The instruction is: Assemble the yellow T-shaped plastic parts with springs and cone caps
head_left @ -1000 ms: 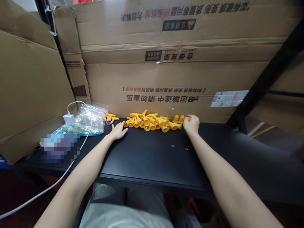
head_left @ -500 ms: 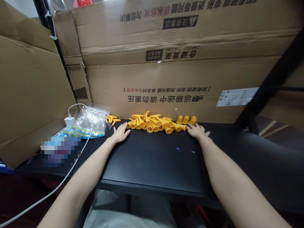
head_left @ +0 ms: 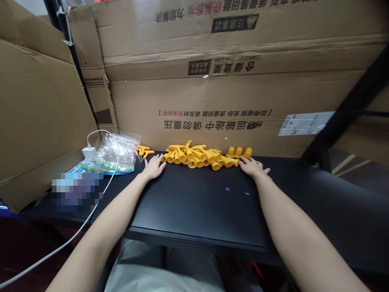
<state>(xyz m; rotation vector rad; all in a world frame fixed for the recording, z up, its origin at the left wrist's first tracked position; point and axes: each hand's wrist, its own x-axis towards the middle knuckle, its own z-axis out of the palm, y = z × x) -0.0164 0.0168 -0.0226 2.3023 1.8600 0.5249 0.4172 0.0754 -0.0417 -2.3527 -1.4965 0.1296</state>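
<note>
My left hand lies flat on the black tabletop, fingers spread, at the left end of a pile of yellow T-handled corkscrews with flared cone bases. At the pile's right end my right hand rests palm down, its fingers apart and nothing held. Its fingertips are close to the last corkscrew and to several loose yellow cone-shaped pieces standing by the cardboard. Left of my left hand are a few yellow T-handles with bare metal spirals. Whether my fingertips touch the pile I cannot tell.
Cardboard panels stand behind and at the left. A clear plastic bag, a white plug and its white cable lie at left, near a blurred-out patch. A small blue spot marks the tabletop.
The view has shifted slightly. Both hands and the yellow pieces stay in place.
</note>
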